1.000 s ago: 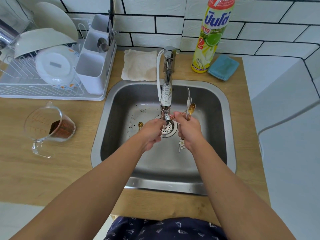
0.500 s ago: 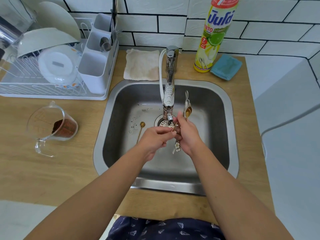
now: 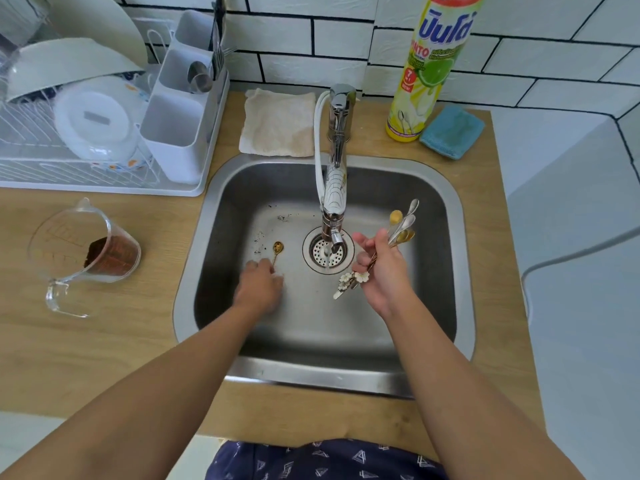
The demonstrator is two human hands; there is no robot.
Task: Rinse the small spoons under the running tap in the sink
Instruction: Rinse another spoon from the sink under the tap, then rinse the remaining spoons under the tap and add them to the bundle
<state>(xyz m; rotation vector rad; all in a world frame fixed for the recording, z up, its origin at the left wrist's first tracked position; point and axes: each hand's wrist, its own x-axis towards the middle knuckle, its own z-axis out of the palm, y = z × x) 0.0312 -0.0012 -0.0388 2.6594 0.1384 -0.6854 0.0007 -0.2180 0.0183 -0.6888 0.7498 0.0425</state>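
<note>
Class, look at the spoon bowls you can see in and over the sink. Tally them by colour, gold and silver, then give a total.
Gold spoon bowls: 3, one on the loose spoon on the sink floor by the left hand, two in the bunch held by the right hand.
Silver spoon bowls: 2, both in the bunch.
Total: 5

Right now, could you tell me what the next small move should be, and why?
Probably pinch the gold spoon on the sink floor with the left hand, whose fingers are at its handle, and lift it into the tap stream. The right hand is full with a bundle of small spoons.
</note>
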